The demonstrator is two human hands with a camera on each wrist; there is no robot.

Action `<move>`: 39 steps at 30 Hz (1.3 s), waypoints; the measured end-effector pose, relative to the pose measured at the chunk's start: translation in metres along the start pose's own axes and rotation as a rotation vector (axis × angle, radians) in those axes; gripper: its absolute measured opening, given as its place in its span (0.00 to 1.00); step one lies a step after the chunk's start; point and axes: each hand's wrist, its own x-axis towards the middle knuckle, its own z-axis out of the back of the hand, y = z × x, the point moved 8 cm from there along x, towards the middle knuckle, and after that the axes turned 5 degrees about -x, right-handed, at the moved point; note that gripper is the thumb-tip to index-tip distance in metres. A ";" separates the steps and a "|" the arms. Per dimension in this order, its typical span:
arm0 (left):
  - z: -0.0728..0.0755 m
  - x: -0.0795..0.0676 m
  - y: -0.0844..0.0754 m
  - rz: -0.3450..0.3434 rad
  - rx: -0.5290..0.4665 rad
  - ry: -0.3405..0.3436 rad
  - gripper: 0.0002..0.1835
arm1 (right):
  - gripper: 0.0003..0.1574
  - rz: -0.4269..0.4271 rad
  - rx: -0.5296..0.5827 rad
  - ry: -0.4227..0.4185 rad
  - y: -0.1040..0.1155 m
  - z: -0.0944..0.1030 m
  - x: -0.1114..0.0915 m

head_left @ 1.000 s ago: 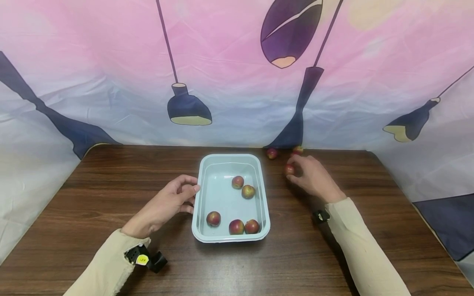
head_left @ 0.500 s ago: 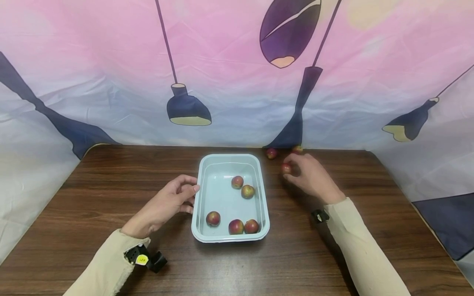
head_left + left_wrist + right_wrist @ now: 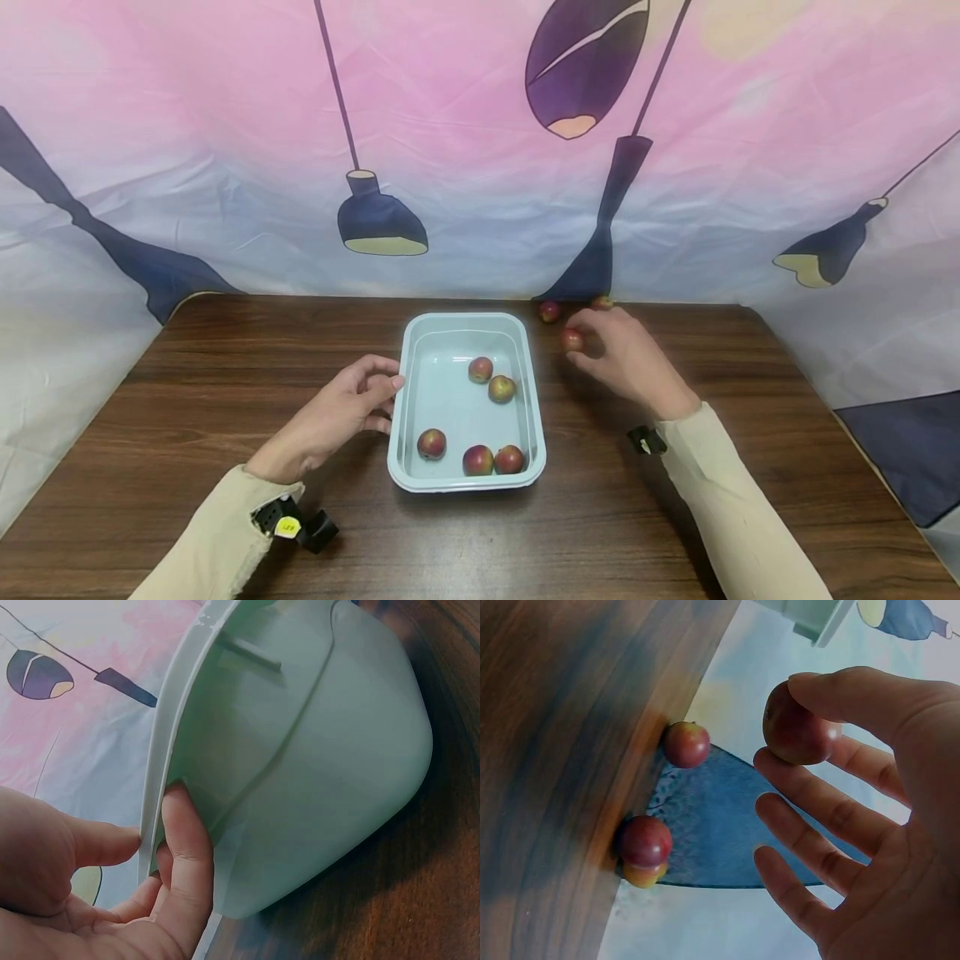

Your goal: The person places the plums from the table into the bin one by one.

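Observation:
A pale blue-green plastic tub [image 3: 401, 454] stands on the table with several small red and yellow-green apples [image 3: 481, 369] inside. At its left side, my left hand [image 3: 348, 400] pinches the rim [image 3: 161, 769]. The left wrist view has the thumb at the rim's edge and the fingers beneath. Right of the tub, my right hand [image 3: 630, 358] holds a small red apple [image 3: 799, 727] between thumb and fingers, above the table. Its other fingers are spread. Further apples lie at the table's back edge, one red apple [image 3: 686, 744] apart and a red one [image 3: 646, 841] beside a yellowish one [image 3: 643, 875].
The dark wood-grain table [image 3: 480, 546] runs back to a printed cloth backdrop [image 3: 480, 150] with lamp drawings. Each wrist bears a black strap device, such as the left wrist device [image 3: 296, 521]. Cloth also hangs at both sides.
My right hand has moved a little left toward the tub, carrying the apple away from those at the back edge. The left hand and tub stay in place.

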 end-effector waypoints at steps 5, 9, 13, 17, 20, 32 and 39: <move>0.000 0.000 0.001 0.002 -0.001 -0.002 0.23 | 0.17 0.013 -0.003 -0.010 0.007 0.004 -0.001; 0.001 0.000 0.002 0.007 0.002 -0.004 0.23 | 0.16 0.041 -0.008 -0.041 0.013 0.008 -0.002; 0.000 0.000 0.002 0.007 -0.001 -0.004 0.24 | 0.16 0.063 -0.011 -0.065 0.019 0.012 -0.003; 0.000 -0.001 0.000 -0.002 -0.002 0.000 0.24 | 0.17 0.057 -0.007 -0.060 0.024 0.014 -0.004; 0.000 -0.001 -0.001 -0.007 -0.004 0.003 0.25 | 0.18 0.048 -0.007 -0.059 0.027 0.016 -0.005; 0.001 0.000 0.003 0.009 0.003 -0.010 0.23 | 0.21 0.076 0.004 -0.073 0.044 0.020 -0.009; 0.001 0.000 0.003 0.008 0.005 -0.013 0.23 | 0.21 0.099 0.000 -0.078 0.049 0.021 -0.010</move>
